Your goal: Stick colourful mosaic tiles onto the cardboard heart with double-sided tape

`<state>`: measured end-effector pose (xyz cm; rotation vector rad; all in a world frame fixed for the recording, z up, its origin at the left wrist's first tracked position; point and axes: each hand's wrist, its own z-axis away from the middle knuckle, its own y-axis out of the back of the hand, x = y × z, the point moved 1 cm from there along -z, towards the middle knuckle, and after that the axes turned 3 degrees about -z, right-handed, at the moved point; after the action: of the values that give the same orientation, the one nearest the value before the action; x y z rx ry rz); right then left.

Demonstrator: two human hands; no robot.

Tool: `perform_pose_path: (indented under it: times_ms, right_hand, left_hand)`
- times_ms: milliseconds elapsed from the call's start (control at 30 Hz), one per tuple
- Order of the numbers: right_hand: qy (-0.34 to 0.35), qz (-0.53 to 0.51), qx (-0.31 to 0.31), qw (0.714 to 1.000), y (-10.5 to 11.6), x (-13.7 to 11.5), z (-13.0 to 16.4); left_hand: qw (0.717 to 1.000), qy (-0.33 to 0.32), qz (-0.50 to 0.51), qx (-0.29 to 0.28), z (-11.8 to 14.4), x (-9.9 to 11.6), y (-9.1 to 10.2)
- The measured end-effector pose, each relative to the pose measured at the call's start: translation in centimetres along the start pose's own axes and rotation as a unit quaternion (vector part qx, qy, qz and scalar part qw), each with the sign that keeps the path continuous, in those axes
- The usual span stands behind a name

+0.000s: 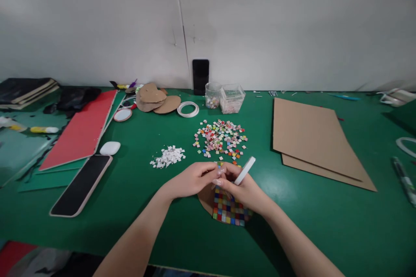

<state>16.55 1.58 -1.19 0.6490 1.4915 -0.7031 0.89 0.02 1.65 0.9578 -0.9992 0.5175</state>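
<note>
From where I watch, the relation that matters sits right under both hands: the cardboard disc (205,200) lies on the green counter (136,231), below the fingertips and toward the body from them, partly hidden by the hands. Its coloured tile grid (229,211) covers the right part, and the straight left border of that grid runs roughly away from the body, with plain cardboard showing to its left, nearest the left hand (192,178). The right hand (249,189) is over the tiled part; its fingers are closed around a white pen-like tool (245,171), whose long axis slants from the grip up and out to the right. I can't make out its lower tip. The left fingers are bent in, thumb and forefinger close together and almost meeting the right fingertips; I cannot tell whether they pinch anything. Just beyond the hands is the scatter of loose coloured tiles (221,136), its nearest pieces close to the knuckles, and the white chip pile (168,157) is beyond the left wrist. For room, I read a wide stretch of counter on the right as far as the cardboard sheets (312,138), and another on the left up to the phone (81,186).
</note>
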Motion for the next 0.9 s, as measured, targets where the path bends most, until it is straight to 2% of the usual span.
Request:
perform_pose_path:
  times_ms: [133,233,333,633,900]
  right_hand:
    - [-0.019,-0.022,0.004,1.0,0.1,-0.1,0.1]
    - [-0.062,-0.059,0.043,0.995,0.1,0.1,0.0]
    - [-0.072,-0.074,0.074,0.992,0.3,0.3,-0.2]
    - [-0.092,-0.083,0.053,0.991,-0.1,0.0,-0.1]
    - [-0.132,-0.132,0.048,0.981,-0.3,-0.3,-0.2]
  left_hand:
    - [1.0,0.008,0.004,0.023,0.1,-0.1,0.2]
    - [0.999,0.008,0.019,0.044,0.1,0.0,0.2]
    - [0.998,0.011,0.028,0.064,0.0,0.0,0.0]
    - [0.986,-0.011,-0.103,0.131,-0.5,-0.6,-0.6]
    - [0.985,-0.022,-0.105,0.137,-0.6,-0.6,-0.9]
